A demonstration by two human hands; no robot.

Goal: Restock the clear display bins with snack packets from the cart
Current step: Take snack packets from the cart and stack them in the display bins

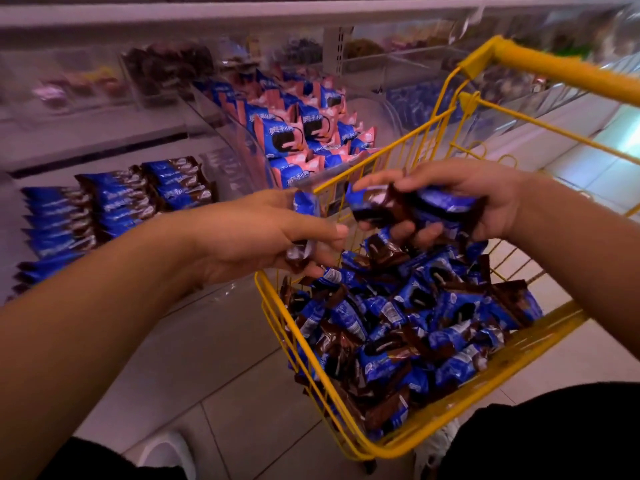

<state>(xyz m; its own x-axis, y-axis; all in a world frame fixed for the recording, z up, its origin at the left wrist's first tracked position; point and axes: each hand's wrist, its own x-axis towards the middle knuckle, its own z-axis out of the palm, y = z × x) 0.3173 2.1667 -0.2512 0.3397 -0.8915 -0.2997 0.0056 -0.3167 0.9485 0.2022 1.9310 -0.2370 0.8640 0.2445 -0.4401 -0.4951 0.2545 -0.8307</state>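
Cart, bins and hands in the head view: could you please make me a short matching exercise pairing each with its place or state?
Things:
1. cart
2. pink-and-blue packets
3. left hand
4. right hand

States:
A. fill a clear bin behind the cart
B. grips several blue-and-brown packets
C. yellow wire, full of packets
D. holds packets beside the cart's near rim

Pairs: 1-C, 2-A, 3-D, 4-B

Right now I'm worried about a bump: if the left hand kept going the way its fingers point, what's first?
Probably the right hand and its packets, just past the left hand; depth is uncertain.
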